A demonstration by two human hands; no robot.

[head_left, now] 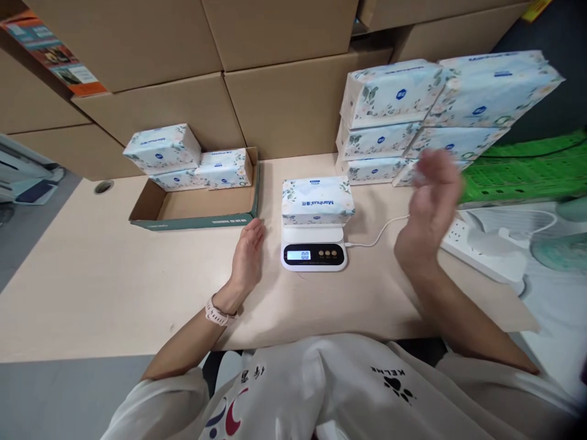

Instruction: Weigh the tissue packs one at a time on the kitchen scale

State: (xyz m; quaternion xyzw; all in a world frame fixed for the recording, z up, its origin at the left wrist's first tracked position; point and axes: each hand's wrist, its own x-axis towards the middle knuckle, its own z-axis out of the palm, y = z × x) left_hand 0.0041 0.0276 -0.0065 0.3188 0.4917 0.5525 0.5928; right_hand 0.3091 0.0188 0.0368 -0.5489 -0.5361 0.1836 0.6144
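Observation:
A pack of tissues (317,201) with a floral print lies on the white digital scale (313,267), whose lit display reads 0.0. To the left, my left hand (248,253) rests on the table by the corner of a shallow cardboard tray (206,221), fingers stretched out and nothing held. Tissue packs (161,148) sit at the back of that tray, one on top of another. My right hand (428,211) is raised on the right, blurred by motion, fingers loosely extended and holding nothing. It is in front of stacked tissue packs (392,95) and partly hides the lower ones.
Large cardboard boxes (284,107) form a wall behind the table (137,287). A white cable runs right from the scale, passing behind my right hand. Farther right are a power strip (481,250) and a green plastic crate (523,171).

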